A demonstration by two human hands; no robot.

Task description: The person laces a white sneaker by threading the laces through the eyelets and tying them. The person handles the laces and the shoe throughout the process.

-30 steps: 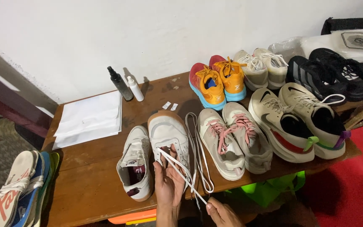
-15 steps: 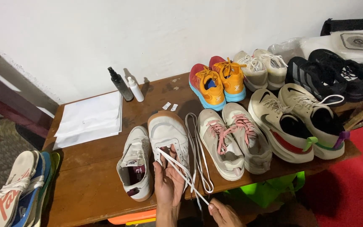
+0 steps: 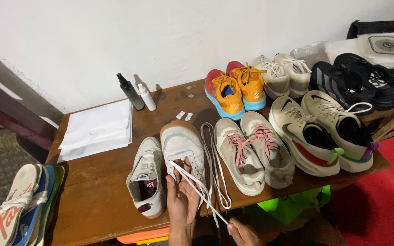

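White plaster wall fills the upper half of the frame, and below it a dark brown wooden worktop point(image 3: 106, 191) carries several pairs of shoes. At lower centre stands a white low-top sneaker point(image 3: 182, 146), toe pointing up-frame, with its mate point(image 3: 147, 182) lying tilted just to its left. The person's left hand point(image 3: 182, 200) rests against the sneaker's throat, fingers closed on a flat white shoelace point(image 3: 197, 182) that runs diagonally down to the right hand point(image 3: 242, 233), whose grip pinches the lace's free end at the bottom edge. A second loose white lace point(image 3: 215, 168) lies in a long loop on the worktop just right of the sneaker.

The lace looks light, limp and smooth; it would likely slip if held loosely, so a firm fingertip pinch near the tip, as the right hand has, seems the best hold. The sneaker appears light, with a soft upper and a stiffer sole; steadying it by the eyelet area or heel should keep it from sliding.

To the right sit beige sneakers with pink laces point(image 3: 251, 155), cream trainers with red and green accents point(image 3: 320, 136), orange-and-blue running shoes point(image 3: 235, 89) and black shoes point(image 3: 356, 84). At upper left lie white paper sheets point(image 3: 99, 130) beside a black spray bottle point(image 3: 130, 91) and a white bottle point(image 3: 147, 97).
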